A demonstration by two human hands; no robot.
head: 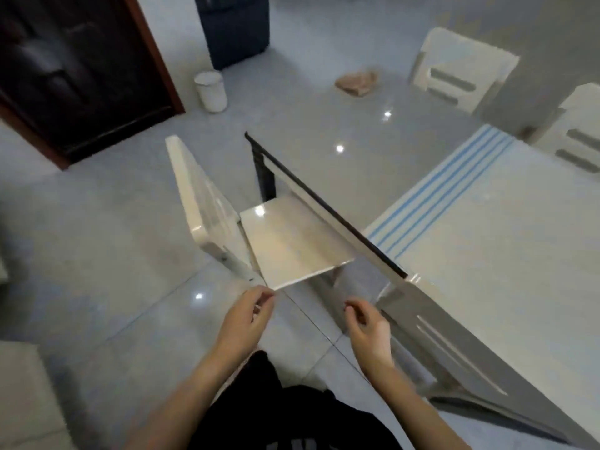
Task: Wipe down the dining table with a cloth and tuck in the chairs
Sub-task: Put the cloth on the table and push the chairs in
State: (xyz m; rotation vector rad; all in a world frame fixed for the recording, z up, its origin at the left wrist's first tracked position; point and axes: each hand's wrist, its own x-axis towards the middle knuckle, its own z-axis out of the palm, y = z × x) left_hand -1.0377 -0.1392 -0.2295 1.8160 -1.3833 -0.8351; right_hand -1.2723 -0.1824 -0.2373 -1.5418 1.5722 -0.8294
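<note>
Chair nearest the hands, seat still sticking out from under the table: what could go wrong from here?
1. Both hands, left and right, are empty, off the chair; a one-sided push may skew it into the dark table edge.
2. The cloth lies at the far end, so wiping might be forgotten.

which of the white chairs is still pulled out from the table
The glossy white chair at the table's left side: most of its seat shows outside the dark table edge. The two white chairs across the table sit close against it.
</note>
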